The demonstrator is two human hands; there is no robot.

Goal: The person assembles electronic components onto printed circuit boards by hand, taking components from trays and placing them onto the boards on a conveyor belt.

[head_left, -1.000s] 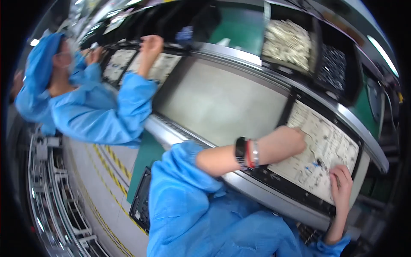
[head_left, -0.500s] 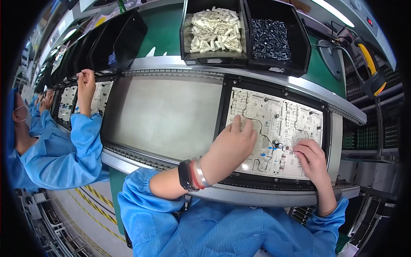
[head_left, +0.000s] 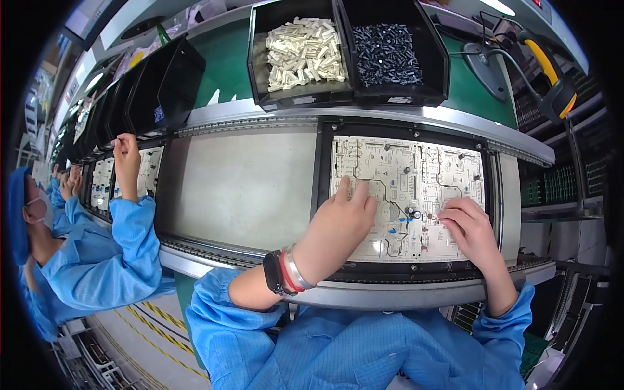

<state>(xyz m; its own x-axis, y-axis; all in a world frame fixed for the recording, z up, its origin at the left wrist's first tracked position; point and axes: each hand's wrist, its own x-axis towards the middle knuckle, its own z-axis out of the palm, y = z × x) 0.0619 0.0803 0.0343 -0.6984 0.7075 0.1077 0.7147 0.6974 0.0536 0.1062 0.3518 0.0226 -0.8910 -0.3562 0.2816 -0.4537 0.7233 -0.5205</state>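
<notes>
A white circuit board (head_left: 380, 159) lies in a black frame (head_left: 416, 270) on the conveyor in front of me. Small black, blue and dark parts stand on it, with two round capacitors (head_left: 413, 213) near the middle. My left hand (head_left: 338, 227) reaches over the board's left half, fingers bent and tips at its surface. Its thumb is hidden, and so is anything between the fingers. On the right half, my right hand (head_left: 473, 233) pinches with thumb and fingertips close to the board, beside small reddish parts. What it holds is too small to make out.
Behind the conveyor stand a black bin of white parts (head_left: 305, 55) and a bin of dark small parts (head_left: 388, 55). A yellow-black handheld scanner (head_left: 552, 84) hangs on its stand at right. At left, a co-worker's hand (head_left: 127, 166) is raised beside more black bins (head_left: 162, 84).
The whole view has tilted and shifted slightly, so the bins and board appear farther left. Both my hands keep nearly the same places on the board.
</notes>
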